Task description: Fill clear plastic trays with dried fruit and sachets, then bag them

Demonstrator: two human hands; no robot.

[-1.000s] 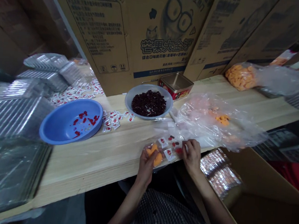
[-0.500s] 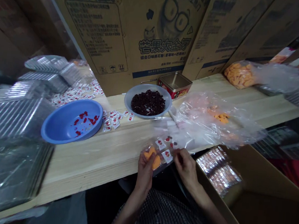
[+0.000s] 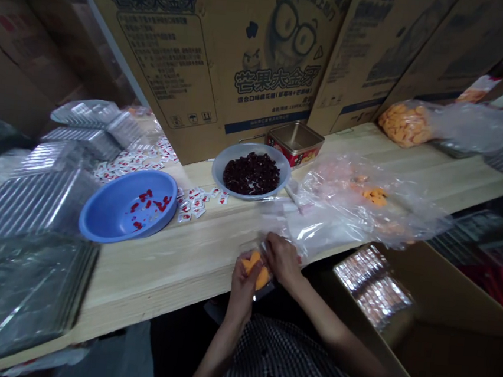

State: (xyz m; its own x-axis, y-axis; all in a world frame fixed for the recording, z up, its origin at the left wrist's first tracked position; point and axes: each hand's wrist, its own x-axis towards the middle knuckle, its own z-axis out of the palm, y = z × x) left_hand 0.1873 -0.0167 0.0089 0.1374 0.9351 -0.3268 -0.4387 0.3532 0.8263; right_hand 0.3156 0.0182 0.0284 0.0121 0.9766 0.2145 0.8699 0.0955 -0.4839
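At the bench's front edge my left hand point(image 3: 243, 285) grips a clear plastic tray point(image 3: 263, 291) by its left end, the thumb lying over orange candy pieces point(image 3: 253, 262) in it. My right hand point(image 3: 283, 259) is at the tray's right part, fingers bent and drawn together. It covers that part, and whatever its fingertips hold is hidden. Just beyond, a whitish bowl point(image 3: 217, 176) holds dark red pieces point(image 3: 252, 172). Small white printed packets point(image 3: 194, 202) lie left of that bowl.
A blue basin point(image 3: 92, 226) with a few red pieces stands left, beside stacked clear trays point(image 3: 33, 191). Clear plastic bags point(image 3: 332, 220) lie to the right, near a red tin point(image 3: 297, 154). Cardboard boxes point(image 3: 215, 102) line the back. An open carton point(image 3: 443, 325) holds shiny packs point(image 3: 371, 286).
My right hand has moved left from the tray's right edge to over its right part, covering the white packets seen there. My left hand keeps its grip. The view has shifted slightly.
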